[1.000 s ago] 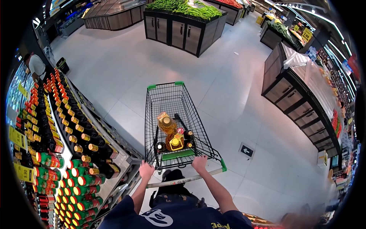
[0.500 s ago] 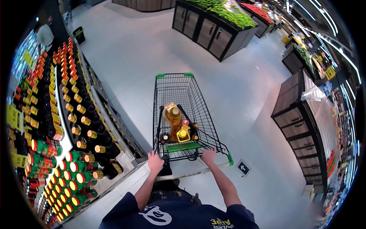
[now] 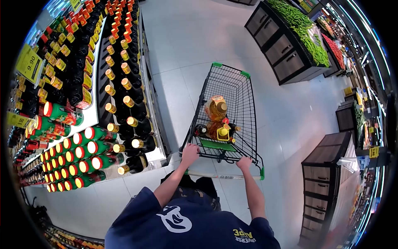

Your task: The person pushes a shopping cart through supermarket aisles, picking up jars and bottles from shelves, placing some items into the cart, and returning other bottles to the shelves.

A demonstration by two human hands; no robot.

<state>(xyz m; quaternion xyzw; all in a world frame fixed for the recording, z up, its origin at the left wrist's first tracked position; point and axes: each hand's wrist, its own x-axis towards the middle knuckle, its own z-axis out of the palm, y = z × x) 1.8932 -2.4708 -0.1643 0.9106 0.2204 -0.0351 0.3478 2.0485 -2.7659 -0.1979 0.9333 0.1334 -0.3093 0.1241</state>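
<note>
Left hand (image 3: 190,154) and right hand (image 3: 244,162) of mine curl closed on the rear end of the shopping cart (image 3: 251,120), just beyond its pale handle (image 3: 226,177). Golden bottles (image 3: 217,108) sit inside the cart, towards me; shelved dark bottles (image 3: 129,101) stand to my left, green vegetables (image 3: 299,30) ahead right.

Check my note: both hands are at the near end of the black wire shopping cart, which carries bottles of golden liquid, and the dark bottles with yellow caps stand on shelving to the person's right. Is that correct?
Wrong side: in the head view, the dark bottles with yellow caps stand on shelving to the person's left. The rest holds.
</note>
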